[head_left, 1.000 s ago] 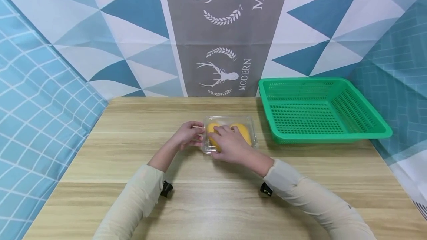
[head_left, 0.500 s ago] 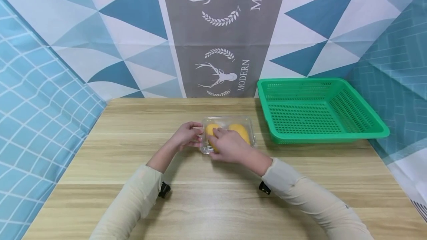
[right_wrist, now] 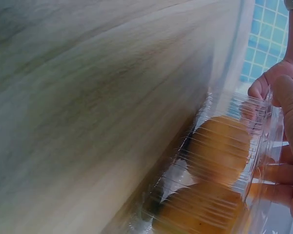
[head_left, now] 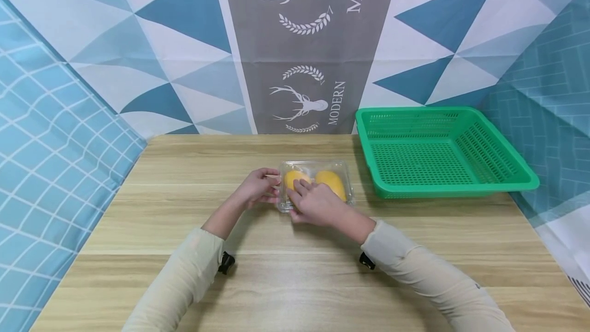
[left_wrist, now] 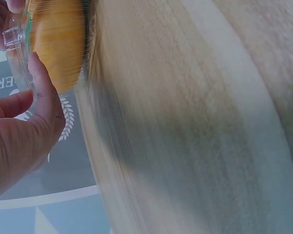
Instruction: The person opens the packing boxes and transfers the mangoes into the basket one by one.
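A clear plastic clamshell box (head_left: 310, 165) lies on the wooden table with two yellow mangoes inside, the left mango (head_left: 295, 175) and the right mango (head_left: 333, 183). My left hand (head_left: 259, 187) is at the box's left side; in the left wrist view its thumb and a finger pinch the clear rim (left_wrist: 20, 63). Over the front left part of the box lies my right hand (head_left: 318, 205), its thumb at the front edge and fingers curled over the top. The right wrist view shows both mangoes (right_wrist: 219, 146) through the ribbed clear wall, with the right hand's fingers (right_wrist: 278, 180) gripping the rim.
A green plastic basket (head_left: 447, 188) with perforated sides stands on the table (head_left: 207, 160) to the right of the box. Patterned cloth walls (head_left: 295, 45) rise behind the table and on both sides.
My right hand's fingers, earlier spread across the top, have drawn in toward the front left of the box, baring more of the right mango. The left hand keeps its place.
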The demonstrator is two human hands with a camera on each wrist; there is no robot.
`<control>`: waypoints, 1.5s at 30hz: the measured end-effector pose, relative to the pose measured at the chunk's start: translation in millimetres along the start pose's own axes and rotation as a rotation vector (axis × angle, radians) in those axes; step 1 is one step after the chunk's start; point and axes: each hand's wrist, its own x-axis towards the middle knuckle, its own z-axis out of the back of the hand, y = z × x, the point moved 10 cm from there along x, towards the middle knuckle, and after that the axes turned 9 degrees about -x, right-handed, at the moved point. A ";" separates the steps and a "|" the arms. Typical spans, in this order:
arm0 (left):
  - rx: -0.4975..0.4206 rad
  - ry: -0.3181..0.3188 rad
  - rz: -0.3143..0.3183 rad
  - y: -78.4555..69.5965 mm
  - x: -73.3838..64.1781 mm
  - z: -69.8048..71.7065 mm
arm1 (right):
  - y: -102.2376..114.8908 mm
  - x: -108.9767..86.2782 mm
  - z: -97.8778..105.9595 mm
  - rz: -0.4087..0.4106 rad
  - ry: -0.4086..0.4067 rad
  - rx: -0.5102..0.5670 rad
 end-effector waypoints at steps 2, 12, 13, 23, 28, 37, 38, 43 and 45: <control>0.001 0.001 0.000 -0.3 -0.1 -0.3 | 0.2 -1.1 0.7 0.002 -0.020 0.000; 0.003 -0.001 0.000 -0.7 -0.2 -1.2 | 2.7 -5.0 -1.5 0.006 -0.063 -0.009; 0.004 -0.002 0.000 -0.6 0.0 -1.1 | 2.9 -5.4 -1.3 0.004 -0.072 -0.011; 0.006 -0.003 -0.008 -1.1 -1.6 -0.9 | 7.5 -11.3 -1.1 0.001 -0.182 -0.072; 0.014 -0.002 -0.007 -1.8 -2.5 -1.5 | 7.3 -13.9 0.7 -0.018 -0.219 -0.076; 0.002 0.006 0.002 -2.7 -1.2 -0.8 | -7.2 -17.5 -0.3 -0.108 -0.111 0.107; 0.002 0.006 0.003 -2.7 -1.1 -0.9 | -9.5 -18.6 -1.8 -0.122 -0.085 0.144; -0.001 0.007 0.004 -2.1 -0.1 -0.7 | -20.4 -25.8 -5.4 -0.173 -0.015 0.324; -0.006 0.007 0.006 -1.6 -0.6 -0.6 | -26.5 -30.0 -5.1 -0.189 -0.026 0.383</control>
